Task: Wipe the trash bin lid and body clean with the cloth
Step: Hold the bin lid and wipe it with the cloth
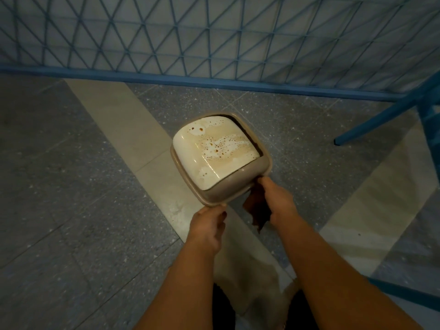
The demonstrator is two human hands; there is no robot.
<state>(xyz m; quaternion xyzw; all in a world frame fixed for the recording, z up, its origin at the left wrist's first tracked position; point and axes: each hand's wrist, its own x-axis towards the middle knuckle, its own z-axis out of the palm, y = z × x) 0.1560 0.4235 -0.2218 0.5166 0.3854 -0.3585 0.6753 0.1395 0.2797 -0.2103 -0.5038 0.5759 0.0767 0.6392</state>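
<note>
Our left hand [209, 222] grips the bin rim [215, 203] to steady it, while our right hand [277, 201] clutches the dark cloth [257, 210] beside the stained lid [214, 148].

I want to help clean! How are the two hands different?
The right hand grips a dark brown cloth against the bin; the left hand holds no cloth. The left hand touches the bin's rim at its near corner; the right sits further along. Both are at the bin's near side.

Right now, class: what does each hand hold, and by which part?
The right hand grips a dark brown cloth by its upper end, against the beige trash bin's rim. The left hand touches the rim's near corner; whether it grips is unclear.
</note>
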